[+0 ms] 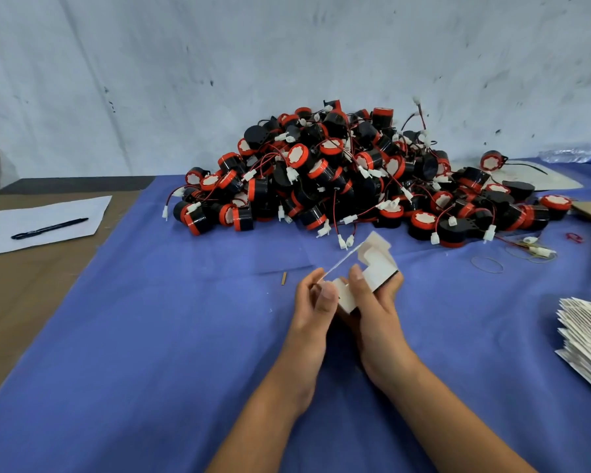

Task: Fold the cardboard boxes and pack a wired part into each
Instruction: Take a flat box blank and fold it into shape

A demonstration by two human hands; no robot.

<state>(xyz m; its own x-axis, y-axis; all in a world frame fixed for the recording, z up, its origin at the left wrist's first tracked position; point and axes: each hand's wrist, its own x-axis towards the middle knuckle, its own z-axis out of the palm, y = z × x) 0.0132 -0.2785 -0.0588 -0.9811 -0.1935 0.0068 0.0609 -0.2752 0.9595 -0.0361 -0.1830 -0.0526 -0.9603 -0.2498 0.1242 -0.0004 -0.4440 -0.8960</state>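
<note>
Holding: small white cardboard box (365, 271), half-folded, gripped by both hands above the blue cloth (151, 336) at centre frame.
Left hand (313, 302): fingers curled closed on near-left edge of box, thumb pressed on a white flap.
Right hand (372, 298): wrapped round box body from the right, thumb on top face, fingers under; closed on it.
Box state: far-end flaps stood up and open, tilted away twd the pile; dark underside edge visible by right fingers.
Wired parts: big heap of black-and-red round wired parts (348, 172) w/ red/black leads and white plugs, on cloth beyond the hands, against grey-white scuffed wall (219, 63); nearest plugs just beside box's raised flaps.
Flat boxes: stack of unfolded white cardboard blanks (587, 336) at right edge of cloth, well apart from hands.
Left side: white paper sheet (48, 220) w/ black pen (50, 228) lying on it, on brown surface beside cloth.
Far right: clear plastic water bottle (575, 153) lying on its side behind the heap.
Misc: thin rubber-band loop (487, 264) on cloth right of box; small brown sliver (284, 278) left of hands.
</note>
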